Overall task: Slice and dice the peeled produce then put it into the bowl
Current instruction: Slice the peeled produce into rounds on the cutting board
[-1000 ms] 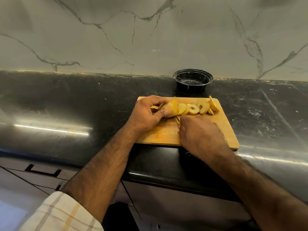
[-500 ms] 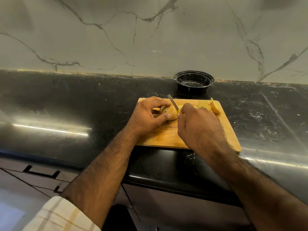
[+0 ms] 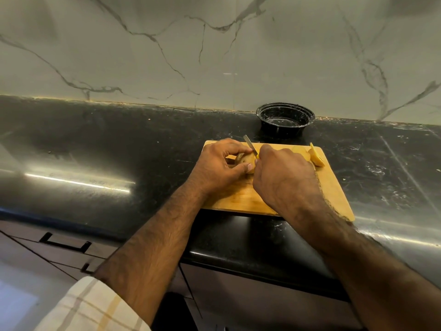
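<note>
From the head view, the left hand [image 3: 220, 166] pinches the uncut end of the peeled produce [image 3: 245, 159] between thumb and curled fingers, holding it down on the wooden cutting board [image 3: 334, 187]. The right hand [image 3: 284, 177] is wrapped around the handle of the knife [image 3: 250, 147], whose blade rises between the two hands and rests against the produce just beside the left fingertips. Cut slices [image 3: 316, 156] lie near the board's far right corner, partly hidden by the right hand. The black bowl [image 3: 285, 118] sits on the dark tabletop [image 3: 119, 144] just beyond the board, against the marble wall, and looks empty. By that, slicing seems well along with only a small stub left, while dicing and the transfer to the bowl are not yet done. The board's near edge lies close to the tabletop's front edge; open tabletop spreads to the left and right, and the path from board to bowl is short and unobstructed.
</note>
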Action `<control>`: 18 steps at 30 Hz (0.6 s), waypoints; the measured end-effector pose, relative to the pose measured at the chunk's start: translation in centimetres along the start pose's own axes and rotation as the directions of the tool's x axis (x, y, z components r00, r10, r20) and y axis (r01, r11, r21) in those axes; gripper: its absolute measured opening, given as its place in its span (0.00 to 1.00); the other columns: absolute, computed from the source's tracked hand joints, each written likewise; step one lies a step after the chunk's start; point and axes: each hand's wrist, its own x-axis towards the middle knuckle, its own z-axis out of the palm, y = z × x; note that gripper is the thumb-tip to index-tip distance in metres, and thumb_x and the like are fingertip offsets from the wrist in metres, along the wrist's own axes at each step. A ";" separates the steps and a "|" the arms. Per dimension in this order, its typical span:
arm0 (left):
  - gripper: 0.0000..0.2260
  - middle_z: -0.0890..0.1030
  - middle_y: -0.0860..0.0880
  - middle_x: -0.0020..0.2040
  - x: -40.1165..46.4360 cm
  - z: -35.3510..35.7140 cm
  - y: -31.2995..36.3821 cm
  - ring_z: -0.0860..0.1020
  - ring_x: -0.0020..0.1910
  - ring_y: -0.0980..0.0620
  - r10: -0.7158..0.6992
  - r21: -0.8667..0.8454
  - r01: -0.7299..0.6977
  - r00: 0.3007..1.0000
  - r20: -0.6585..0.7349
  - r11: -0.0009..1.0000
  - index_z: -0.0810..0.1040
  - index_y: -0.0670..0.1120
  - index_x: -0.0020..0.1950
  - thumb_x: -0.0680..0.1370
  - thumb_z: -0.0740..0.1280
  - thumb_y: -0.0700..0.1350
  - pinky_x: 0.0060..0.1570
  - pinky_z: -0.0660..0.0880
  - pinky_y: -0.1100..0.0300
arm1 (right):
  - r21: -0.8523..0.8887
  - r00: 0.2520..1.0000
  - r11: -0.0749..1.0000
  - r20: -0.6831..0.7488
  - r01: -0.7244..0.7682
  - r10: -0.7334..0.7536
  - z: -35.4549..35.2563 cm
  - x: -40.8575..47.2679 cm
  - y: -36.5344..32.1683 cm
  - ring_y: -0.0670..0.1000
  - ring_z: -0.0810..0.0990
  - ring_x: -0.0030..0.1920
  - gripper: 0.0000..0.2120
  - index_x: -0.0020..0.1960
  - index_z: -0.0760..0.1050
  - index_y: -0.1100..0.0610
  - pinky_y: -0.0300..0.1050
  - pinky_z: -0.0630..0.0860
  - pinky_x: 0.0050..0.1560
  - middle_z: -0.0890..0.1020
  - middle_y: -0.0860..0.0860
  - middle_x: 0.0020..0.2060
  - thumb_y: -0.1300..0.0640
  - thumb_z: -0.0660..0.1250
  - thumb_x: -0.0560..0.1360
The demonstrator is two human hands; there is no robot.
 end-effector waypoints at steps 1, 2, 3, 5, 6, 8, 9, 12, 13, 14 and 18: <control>0.18 0.82 0.53 0.65 0.0 0.0 0.1 0.80 0.64 0.56 0.002 0.017 -0.002 1.000 -0.002 1.000 0.84 0.49 0.66 0.77 0.77 0.50 0.62 0.81 0.55 | -0.003 1.000 1.000 0.000 -0.006 0.006 0.0 -0.2 0.1 0.53 0.75 0.45 0.13 0.65 0.70 0.53 0.50 0.73 0.42 0.70 0.49 0.40 0.49 0.62 0.84; 0.18 0.82 0.53 0.65 0.0 0.0 0.2 0.80 0.64 0.56 0.004 0.031 -0.004 1.000 -0.003 1.000 0.84 0.49 0.66 0.77 0.77 0.51 0.62 0.81 0.55 | -0.002 1.000 1.000 0.008 -0.014 0.014 0.0 -0.5 0.2 0.53 0.74 0.45 0.12 0.65 0.70 0.53 0.50 0.73 0.42 0.69 0.49 0.40 0.50 0.62 0.84; 0.18 0.82 0.53 0.65 0.0 0.0 0.3 0.79 0.63 0.57 0.006 0.035 -0.005 1.000 -0.003 0.999 0.84 0.49 0.66 0.77 0.77 0.51 0.62 0.81 0.55 | -0.003 1.000 1.000 0.021 -0.019 0.019 0.0 -0.8 0.3 0.53 0.73 0.44 0.12 0.65 0.70 0.53 0.50 0.72 0.42 0.69 0.48 0.39 0.51 0.63 0.83; 0.18 0.82 0.54 0.64 0.0 0.0 0.5 0.79 0.63 0.58 0.008 0.024 -0.008 1.000 0.004 1.000 0.84 0.50 0.65 0.77 0.77 0.51 0.62 0.81 0.58 | -0.010 1.000 1.000 0.023 -0.016 0.017 0.1 -1.2 0.5 0.52 0.72 0.43 0.12 0.65 0.69 0.52 0.50 0.71 0.42 0.66 0.47 0.37 0.51 0.63 0.83; 0.17 0.82 0.55 0.63 0.0 0.0 0.5 0.79 0.63 0.59 0.010 0.019 -0.010 1.000 0.010 1.000 0.84 0.51 0.65 0.77 0.77 0.51 0.61 0.81 0.59 | -0.014 1.000 1.000 0.015 -0.013 0.014 0.0 -1.3 0.5 0.51 0.71 0.42 0.11 0.64 0.69 0.52 0.50 0.70 0.42 0.65 0.46 0.36 0.51 0.62 0.83; 0.16 0.82 0.56 0.63 0.0 -0.1 0.3 0.79 0.63 0.59 0.008 0.004 -0.009 1.000 0.024 1.000 0.85 0.51 0.65 0.77 0.77 0.50 0.61 0.81 0.58 | -0.014 1.000 1.000 0.009 -0.003 0.003 0.0 -0.8 0.3 0.50 0.70 0.40 0.12 0.65 0.70 0.52 0.50 0.70 0.41 0.65 0.46 0.36 0.50 0.62 0.83; 0.16 0.82 0.56 0.63 0.0 -0.1 0.2 0.80 0.63 0.59 0.008 -0.003 -0.008 1.000 0.028 1.000 0.85 0.51 0.65 0.77 0.77 0.50 0.61 0.81 0.57 | -0.008 1.000 1.000 0.010 0.006 -0.006 -0.1 -0.4 0.2 0.50 0.69 0.39 0.12 0.64 0.71 0.52 0.50 0.70 0.41 0.65 0.46 0.36 0.50 0.62 0.83; 0.16 0.82 0.55 0.63 -0.1 -0.2 0.0 0.80 0.62 0.58 -0.004 0.006 0.004 1.000 0.022 1.000 0.85 0.50 0.65 0.78 0.76 0.48 0.62 0.82 0.54 | 0.013 0.999 1.000 0.025 0.027 -0.027 -0.5 0.6 -0.2 0.48 0.67 0.37 0.12 0.64 0.72 0.52 0.50 0.70 0.42 0.66 0.46 0.36 0.49 0.63 0.83; 0.16 0.82 0.55 0.63 -0.1 -0.2 0.0 0.80 0.62 0.58 -0.009 0.014 0.009 1.000 0.015 1.000 0.85 0.50 0.66 0.78 0.76 0.49 0.62 0.82 0.54 | 0.009 0.999 1.000 0.036 0.029 -0.030 -0.6 0.6 -0.2 0.49 0.69 0.38 0.12 0.64 0.72 0.52 0.50 0.70 0.43 0.66 0.46 0.36 0.49 0.63 0.83; 0.17 0.82 0.54 0.63 -0.1 -0.1 0.0 0.80 0.62 0.57 -0.013 0.020 0.013 1.000 0.009 1.000 0.85 0.51 0.65 0.77 0.76 0.50 0.62 0.82 0.53 | 0.000 0.999 1.000 0.045 0.028 -0.028 -0.6 0.3 -0.1 0.50 0.70 0.40 0.11 0.63 0.72 0.52 0.50 0.71 0.43 0.66 0.46 0.37 0.50 0.62 0.83; 0.18 0.83 0.55 0.62 0.1 0.1 0.0 0.81 0.61 0.57 -0.015 0.027 0.015 1.000 0.000 1.000 0.86 0.52 0.64 0.76 0.77 0.55 0.59 0.83 0.51 | -0.045 0.999 0.999 0.049 0.021 -0.019 0.2 -1.4 0.3 0.50 0.69 0.38 0.11 0.64 0.70 0.51 0.50 0.70 0.42 0.66 0.46 0.36 0.52 0.62 0.82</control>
